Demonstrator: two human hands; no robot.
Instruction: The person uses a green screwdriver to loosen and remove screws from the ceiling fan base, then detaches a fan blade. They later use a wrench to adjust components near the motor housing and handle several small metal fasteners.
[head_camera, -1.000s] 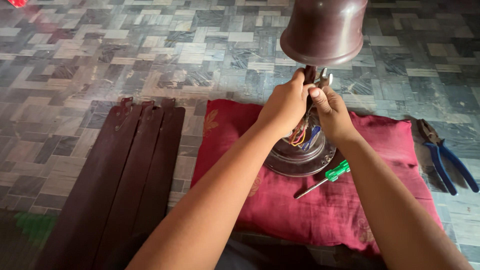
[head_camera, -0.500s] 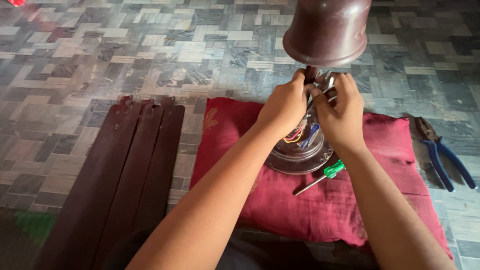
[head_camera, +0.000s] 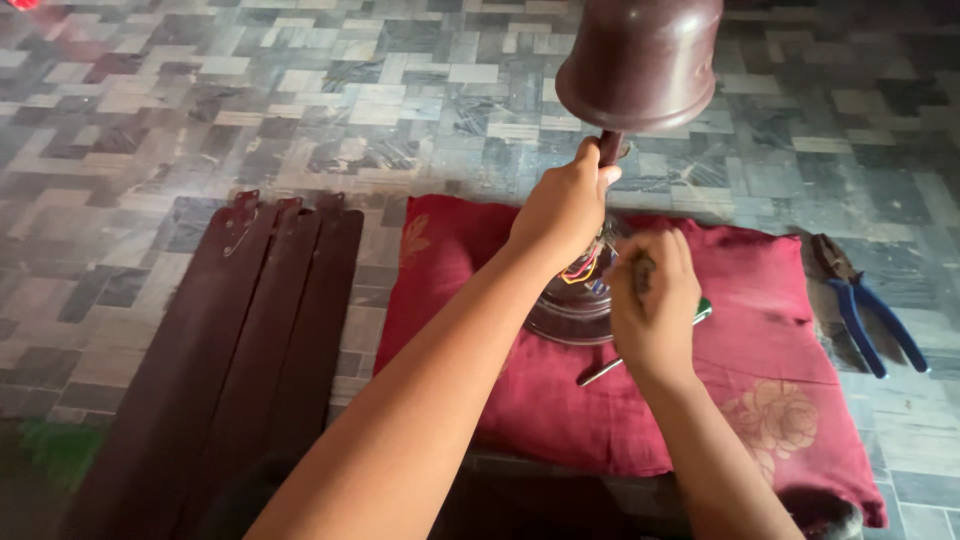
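Note:
A brown ceiling fan motor (head_camera: 560, 318) lies on a red cushion (head_camera: 790, 330), with coloured wires (head_camera: 582, 268) at its top. A dark rod (head_camera: 610, 146) rises from it and carries a brown bell-shaped cover (head_camera: 640, 60). My left hand (head_camera: 565, 205) grips the rod just under the cover. My right hand (head_camera: 655, 300) is lower, beside the motor, with its fingers pinched on a small dark piece that I cannot make out. A green-handled screwdriver (head_camera: 600, 372) lies on the cushion, partly hidden under my right hand.
Three brown fan blades (head_camera: 250, 330) lie side by side on the tiled floor left of the cushion. Blue-handled pliers (head_camera: 860, 300) rest on the floor at the cushion's right edge.
My right hand has left the rod and dropped down to the right, beside the motor. My left hand stays on the rod, and the view has shifted slightly.

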